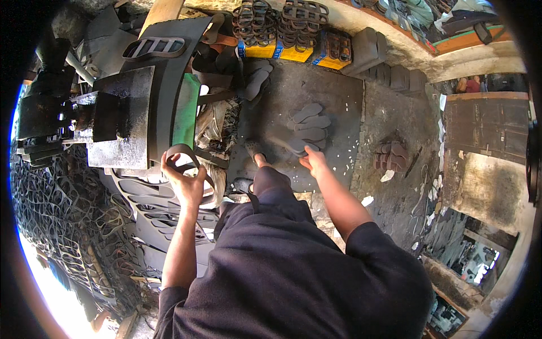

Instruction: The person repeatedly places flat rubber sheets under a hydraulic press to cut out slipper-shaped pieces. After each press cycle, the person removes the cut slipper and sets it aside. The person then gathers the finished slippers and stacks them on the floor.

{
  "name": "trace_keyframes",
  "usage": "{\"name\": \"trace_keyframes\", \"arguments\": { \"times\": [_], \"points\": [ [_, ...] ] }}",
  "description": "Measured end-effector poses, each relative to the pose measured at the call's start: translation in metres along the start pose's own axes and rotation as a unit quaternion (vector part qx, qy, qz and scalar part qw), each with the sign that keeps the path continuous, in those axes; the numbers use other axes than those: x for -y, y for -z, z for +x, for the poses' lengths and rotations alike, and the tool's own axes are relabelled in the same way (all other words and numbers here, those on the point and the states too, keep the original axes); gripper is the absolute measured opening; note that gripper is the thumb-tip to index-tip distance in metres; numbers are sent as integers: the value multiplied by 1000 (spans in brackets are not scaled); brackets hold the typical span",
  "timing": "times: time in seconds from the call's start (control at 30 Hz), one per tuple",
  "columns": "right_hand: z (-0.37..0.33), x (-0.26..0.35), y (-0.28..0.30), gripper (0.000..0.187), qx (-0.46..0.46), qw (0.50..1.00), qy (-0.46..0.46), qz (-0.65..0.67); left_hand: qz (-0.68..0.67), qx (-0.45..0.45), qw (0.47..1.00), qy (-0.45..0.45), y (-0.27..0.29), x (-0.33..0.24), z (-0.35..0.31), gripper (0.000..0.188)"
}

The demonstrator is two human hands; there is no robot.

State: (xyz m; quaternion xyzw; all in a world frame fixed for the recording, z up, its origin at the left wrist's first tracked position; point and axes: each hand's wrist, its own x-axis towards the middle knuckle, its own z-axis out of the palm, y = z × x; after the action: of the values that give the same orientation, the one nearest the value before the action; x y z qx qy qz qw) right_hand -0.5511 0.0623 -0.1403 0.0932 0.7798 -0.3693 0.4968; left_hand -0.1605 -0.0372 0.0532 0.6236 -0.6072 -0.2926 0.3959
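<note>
One left hand (189,185), part-curled: a dark looped strap piece (182,149) is held between thumb and fingers, its loop standing above the fingertips. One right hand (315,163), fingers bent, thumb and fingertips drawn near each other: a grey sole (297,148) is met at its near end; whether it is pinched or merely touched is not made clear by the blur.

Sole, position: to the right of the left hand and slightly farther forward, well apart from it; the right hand is much the nearer. Long axis: slanted, from far left to near right, ended at the right fingertips.

Grey soles (314,122), several: fanned and overlapped just beyond, laid on a dark floor (333,85) strewn with pale scraps. One dark clog (252,148), worn on a foot: placed between the hands, farther forward.

Room, left: metal plate (138,121); green sheet (186,107); tangled offcuts (68,226), heaped. Room, far side: yellow boxes (296,53), topped with slotted uppers (305,22). Room, right: reddish-brown soles (390,156), grouped on the floor.
</note>
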Motion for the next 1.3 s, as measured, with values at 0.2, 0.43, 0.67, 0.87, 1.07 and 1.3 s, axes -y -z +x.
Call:
{"name": "trace_keyframes", "arguments": {
  "times": [0.2,0.43,0.67,0.87,1.07,1.3],
  "points": [
    [-146,44,-112,62,188,839,383,-337,-34,-41,998,46,-11,1,19,116],
    [-214,194,-273,108,297,556,706,-323,-32,-203,975,83,7,-49,82,84],
    [-131,397,-480,117,185,534,657,-500,175,-265,940,127,0,39,6,86],
    [-95,391,-546,115,432,567,543,-444,178,-199,935,235,-7,62,0,43],
    [-153,339,-556,74,273,430,728,-458,228,-229,917,233,-13,35,45,43],
    [-196,319,-525,40,264,479,719,-428,150,-177,928,290,10,39,46,43]
  ]
}}
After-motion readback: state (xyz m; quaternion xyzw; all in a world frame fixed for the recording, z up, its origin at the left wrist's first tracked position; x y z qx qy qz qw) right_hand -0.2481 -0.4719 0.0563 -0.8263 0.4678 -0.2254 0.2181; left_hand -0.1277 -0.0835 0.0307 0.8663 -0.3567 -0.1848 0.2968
